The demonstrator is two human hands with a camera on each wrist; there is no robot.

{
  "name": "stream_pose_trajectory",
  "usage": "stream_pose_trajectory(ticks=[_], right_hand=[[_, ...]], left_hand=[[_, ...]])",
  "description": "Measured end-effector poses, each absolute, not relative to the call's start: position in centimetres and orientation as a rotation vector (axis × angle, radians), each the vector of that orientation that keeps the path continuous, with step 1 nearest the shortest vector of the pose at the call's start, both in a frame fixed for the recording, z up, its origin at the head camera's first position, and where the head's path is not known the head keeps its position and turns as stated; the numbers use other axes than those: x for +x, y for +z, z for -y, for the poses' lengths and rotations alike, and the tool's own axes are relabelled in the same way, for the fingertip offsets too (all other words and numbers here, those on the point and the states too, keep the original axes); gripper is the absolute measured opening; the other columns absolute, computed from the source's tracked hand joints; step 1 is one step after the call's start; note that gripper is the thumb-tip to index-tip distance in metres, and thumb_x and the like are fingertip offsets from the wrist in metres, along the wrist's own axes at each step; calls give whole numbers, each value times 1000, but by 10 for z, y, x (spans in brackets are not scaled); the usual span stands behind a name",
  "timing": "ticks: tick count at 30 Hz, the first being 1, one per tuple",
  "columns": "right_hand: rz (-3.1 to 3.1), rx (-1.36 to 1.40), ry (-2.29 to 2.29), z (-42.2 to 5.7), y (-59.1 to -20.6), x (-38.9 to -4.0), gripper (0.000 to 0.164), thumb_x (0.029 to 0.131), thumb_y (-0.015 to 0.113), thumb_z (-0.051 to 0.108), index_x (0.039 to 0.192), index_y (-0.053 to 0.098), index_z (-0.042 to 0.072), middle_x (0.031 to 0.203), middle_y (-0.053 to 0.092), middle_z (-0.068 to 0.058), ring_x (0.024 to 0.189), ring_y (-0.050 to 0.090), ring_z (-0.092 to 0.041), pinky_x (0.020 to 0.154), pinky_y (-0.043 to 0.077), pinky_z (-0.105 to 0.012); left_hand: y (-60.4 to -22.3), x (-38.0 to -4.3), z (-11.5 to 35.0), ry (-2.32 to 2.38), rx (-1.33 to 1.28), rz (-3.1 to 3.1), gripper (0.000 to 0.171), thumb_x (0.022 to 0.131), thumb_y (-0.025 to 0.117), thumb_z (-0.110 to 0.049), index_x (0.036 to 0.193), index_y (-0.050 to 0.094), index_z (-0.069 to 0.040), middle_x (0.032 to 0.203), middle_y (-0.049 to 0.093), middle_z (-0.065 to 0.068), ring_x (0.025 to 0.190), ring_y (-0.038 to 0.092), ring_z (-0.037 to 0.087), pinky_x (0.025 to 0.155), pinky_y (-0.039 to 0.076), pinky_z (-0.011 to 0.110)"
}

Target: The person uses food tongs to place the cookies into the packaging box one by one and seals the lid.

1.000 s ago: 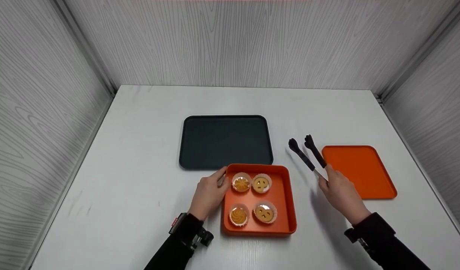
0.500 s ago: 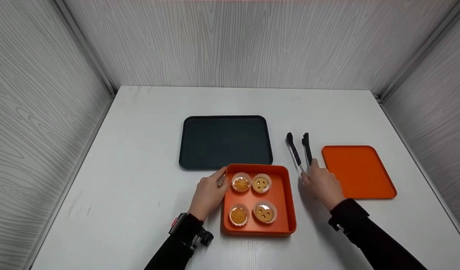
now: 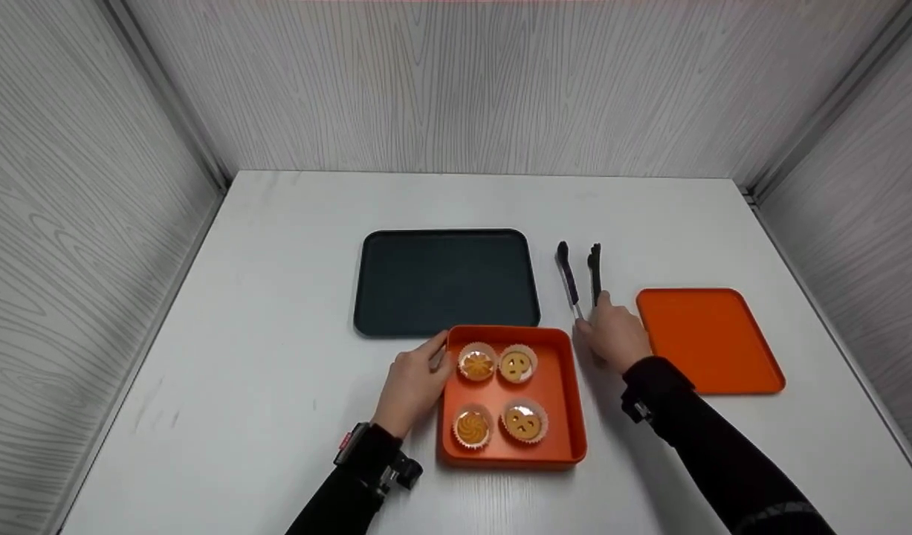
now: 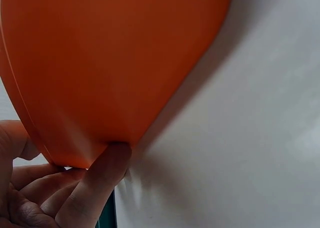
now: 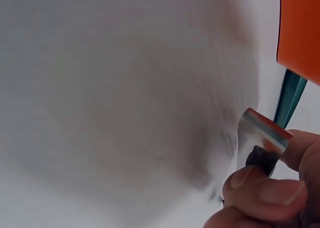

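Observation:
My left hand (image 3: 415, 383) holds the far left corner of a square orange box (image 3: 563, 401). In the left wrist view its fingers (image 4: 102, 178) bend against the orange wall. Inside the box sit several small cookies in paper cups. On the left are a petal-patterned cookie (image 3: 477, 364) and a swirled one (image 3: 472, 428); on the right, two have holes, such as the near one (image 3: 523, 422). Right of the box, my right hand (image 3: 615, 334) grips metal tongs (image 5: 265, 130) whose black tips (image 3: 563, 256) point away from me, spread apart.
A dark rectangular tray (image 3: 447, 282) lies just beyond the box, its near edge close to the box's far wall. An orange flat tray (image 3: 712, 342) rests at the right, beside my right hand. Wood-grained panels (image 3: 456, 89) enclose the white table (image 3: 262, 312) at the back and sides.
My right hand has moved left and away from me with the tongs, from near the orange tray to beside the box. The tongs have turned to point straighter ahead. The left hand stays put.

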State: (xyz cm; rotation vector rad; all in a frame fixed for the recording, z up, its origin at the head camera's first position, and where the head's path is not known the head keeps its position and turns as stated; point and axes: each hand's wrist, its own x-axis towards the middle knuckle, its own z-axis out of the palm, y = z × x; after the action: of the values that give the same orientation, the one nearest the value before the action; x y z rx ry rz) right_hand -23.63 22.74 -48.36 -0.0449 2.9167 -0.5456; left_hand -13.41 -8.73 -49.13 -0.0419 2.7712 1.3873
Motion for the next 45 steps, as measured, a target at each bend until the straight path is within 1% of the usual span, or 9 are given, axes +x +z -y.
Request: stream_pose_trajectory(ticks=[7, 10, 14, 19, 27, 35, 38, 41, 45], right_hand=[[-2876, 41, -652, -220, -486, -250, 68, 97, 59, 28, 145, 36, -14, 97, 68, -28, 61, 66, -28, 54, 55, -36], [-2845, 91, -674, -217, -486, -254, 77, 98, 61, 33, 152, 29, -13, 97, 68, -26, 61, 66, -27, 55, 57, -35], [-2826, 120, -661, -216, -484, -257, 93, 98, 63, 48, 156, 21, -12, 109, 67, -31, 79, 70, -33, 74, 61, -44], [-2864, 86, -643, -223, -478, -257, 101, 99, 52, 62, 159, 15, -10, 129, 60, -38, 102, 67, -43, 95, 54, -56], [-2988, -13, -587, -261, -456, -247, 81, 105, 46, 52, 157, 28, -7, 89, 63, -30, 80, 63, -42, 68, 53, -51], [-3075, -129, -521, -329, -450, -226, 67, 107, 50, 34, 158, 30, -3, 58, 39, -5, 48, 34, -20, 46, 27, -32], [-3112, -199, -532, -355, -455, -217, 64, 107, 52, 29, 155, 32, -8, 71, 52, -13, 54, 45, -24, 50, 36, -35], [-3110, -231, -524, -375, -459, -207, 64, 107, 53, 28, 153, 34, -12, 106, 59, -34, 82, 59, -42, 72, 51, -53], [-2994, -242, -495, -396, -464, -196, 71, 107, 52, 37, 157, 29, -7, 143, 40, -43, 127, 42, -60, 102, 37, -72]], left_hand=[[-492, -133, 88, 1414, 0, -2781, 45, 102, 59, -22, 146, 58, -9, 138, 64, 14, 114, 65, 20, 102, 52, 43], [-492, -133, 88, 1419, -2, -2775, 45, 102, 60, -22, 145, 58, -9, 138, 64, 13, 120, 64, 22, 104, 51, 44], [-492, -132, 87, 1415, -11, -2775, 45, 102, 60, -22, 146, 59, -9, 138, 64, 13, 120, 64, 22, 104, 51, 45], [-491, -133, 86, 1420, -16, -2767, 46, 102, 60, -23, 146, 58, -10, 139, 64, 13, 115, 65, 21, 103, 51, 44], [-492, -133, 88, 1406, -41, -2780, 46, 102, 60, -25, 146, 59, -12, 138, 64, 13, 118, 65, 24, 104, 51, 45], [-494, -132, 88, 1416, 2, -2806, 45, 102, 60, -22, 145, 59, -8, 137, 65, 14, 113, 67, 23, 102, 52, 45], [-495, -132, 88, 1421, 26, -2825, 44, 101, 60, -21, 143, 60, -6, 136, 65, 15, 119, 66, 25, 102, 52, 45], [-496, -133, 88, 1422, 26, -2831, 44, 101, 60, -20, 143, 60, -7, 135, 65, 15, 121, 64, 26, 103, 51, 45], [-496, -133, 88, 1418, 18, -2825, 45, 101, 60, -21, 144, 60, -8, 135, 65, 15, 118, 66, 26, 102, 52, 45]])
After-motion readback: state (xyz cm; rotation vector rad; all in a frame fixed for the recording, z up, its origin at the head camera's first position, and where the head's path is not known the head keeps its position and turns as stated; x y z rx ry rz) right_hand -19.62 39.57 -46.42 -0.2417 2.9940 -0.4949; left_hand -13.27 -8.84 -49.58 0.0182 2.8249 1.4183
